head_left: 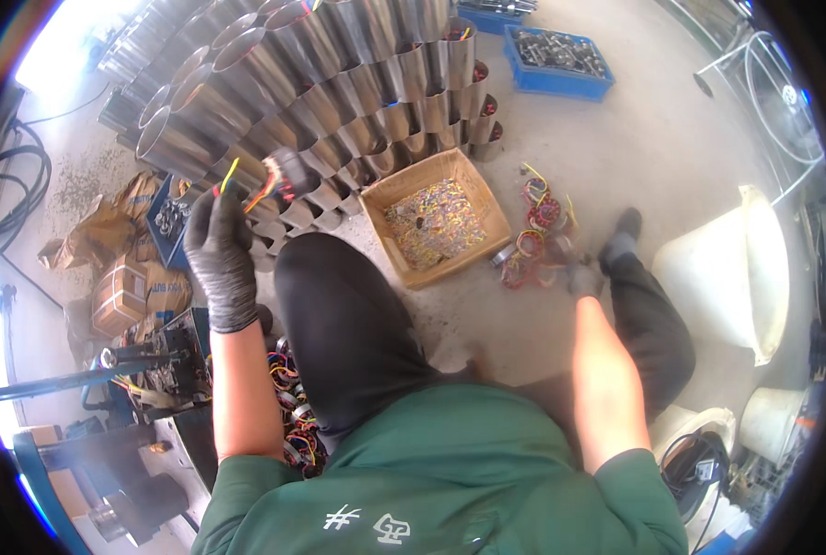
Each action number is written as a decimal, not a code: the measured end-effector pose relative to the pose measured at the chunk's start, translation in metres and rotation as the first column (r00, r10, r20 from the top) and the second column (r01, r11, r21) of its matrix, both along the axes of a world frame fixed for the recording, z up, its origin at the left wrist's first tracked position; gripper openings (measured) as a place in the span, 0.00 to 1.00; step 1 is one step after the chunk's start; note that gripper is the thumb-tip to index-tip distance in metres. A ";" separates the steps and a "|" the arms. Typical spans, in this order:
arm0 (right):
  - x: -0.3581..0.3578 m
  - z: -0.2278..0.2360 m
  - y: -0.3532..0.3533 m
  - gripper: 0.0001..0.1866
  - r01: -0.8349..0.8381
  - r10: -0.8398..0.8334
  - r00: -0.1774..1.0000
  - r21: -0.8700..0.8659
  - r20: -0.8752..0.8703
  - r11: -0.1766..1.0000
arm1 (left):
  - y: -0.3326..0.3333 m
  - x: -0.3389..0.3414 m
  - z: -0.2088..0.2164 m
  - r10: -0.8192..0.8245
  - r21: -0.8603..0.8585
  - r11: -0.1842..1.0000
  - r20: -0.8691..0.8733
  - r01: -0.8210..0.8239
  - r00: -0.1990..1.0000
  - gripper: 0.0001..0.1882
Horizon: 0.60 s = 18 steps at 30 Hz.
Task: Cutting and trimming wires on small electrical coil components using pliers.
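Note:
My left hand point(221, 264), in a dark grey glove, is raised at the left with its fingers pinched around coloured lead wires point(263, 196). A motor stator point(288, 174), smeared by motion, is at the other end of the wires, in front of the metal tubes. My right hand point(581, 277), also gloved and blurred, is low over the floor at the right. Just left of it lies a cluster of wound stators point(530, 245) with red and yellow wires. Whether its fingers touch or hold one, I cannot make out.
Stacked steel tubes point(237, 83) rise ahead, some with wires inside. A cardboard box point(390, 250) of colourful clippings stands between my legs. Blue crates of metal parts point(561, 60) are at the far right, a white bucket point(723, 277) at the right, more stators point(302, 435) beside my left thigh.

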State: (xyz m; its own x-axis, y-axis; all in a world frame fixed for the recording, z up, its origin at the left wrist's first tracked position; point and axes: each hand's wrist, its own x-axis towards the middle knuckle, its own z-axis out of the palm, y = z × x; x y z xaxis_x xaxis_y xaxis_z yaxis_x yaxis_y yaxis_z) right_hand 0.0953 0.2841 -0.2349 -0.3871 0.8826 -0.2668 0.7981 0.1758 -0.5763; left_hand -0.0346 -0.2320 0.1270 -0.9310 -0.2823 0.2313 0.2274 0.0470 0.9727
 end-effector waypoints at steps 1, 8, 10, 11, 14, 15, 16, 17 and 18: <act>-0.011 0.003 -0.015 0.28 -0.067 0.069 0.997 -0.057 0.031 0.996 | -0.021 0.011 0.005 0.037 -0.077 0.996 0.006 -0.037 0.999 0.08; 0.024 -0.104 0.008 0.26 -0.413 0.395 0.871 0.001 -0.291 0.911 | -0.122 0.060 -0.071 0.183 -0.126 0.981 0.387 -0.145 0.904 0.06; -0.012 -0.033 -0.097 0.27 -0.529 0.536 0.794 0.109 -0.287 0.842 | -0.211 0.116 -0.101 0.284 -0.325 0.926 0.256 -0.195 0.924 0.06; -0.005 -0.026 -0.069 0.27 -0.479 0.464 0.877 0.142 0.127 0.866 | -0.175 0.114 -0.088 0.360 -0.094 0.923 0.549 -0.372 0.754 0.06; -0.023 -0.054 -0.016 0.22 -0.284 0.292 0.956 0.378 0.037 0.881 | -0.236 0.137 -0.155 0.378 -0.083 0.892 0.677 -0.445 0.632 0.08; -0.028 -0.067 0.003 0.19 -0.166 0.209 0.977 0.479 -0.037 0.862 | -0.261 0.149 -0.185 0.388 -0.082 0.891 0.649 -0.447 0.654 0.08; -0.038 -0.064 -0.001 0.15 -0.238 0.235 0.971 0.358 0.052 0.903 | -0.286 0.167 -0.203 0.415 -0.100 0.883 0.620 -0.458 0.666 0.08; -0.041 -0.067 0.010 0.15 -0.201 0.154 0.976 0.350 0.157 0.915 | -0.286 0.173 -0.218 0.415 -0.119 0.878 0.673 -0.464 0.612 0.09; -0.043 -0.071 0.026 0.15 -0.157 0.067 0.964 0.349 0.257 0.924 | -0.285 0.177 -0.232 0.411 -0.138 0.874 0.721 -0.466 0.558 0.09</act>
State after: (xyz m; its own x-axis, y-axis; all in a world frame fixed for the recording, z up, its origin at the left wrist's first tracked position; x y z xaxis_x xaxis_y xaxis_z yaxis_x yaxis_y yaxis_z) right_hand 0.0519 0.3096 -0.3063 -0.4551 0.8899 -0.0324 0.8651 0.4331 -0.2531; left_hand 0.1419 -0.5173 -0.1046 -0.5470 -0.6893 -0.4750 -0.5628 -0.1173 0.8183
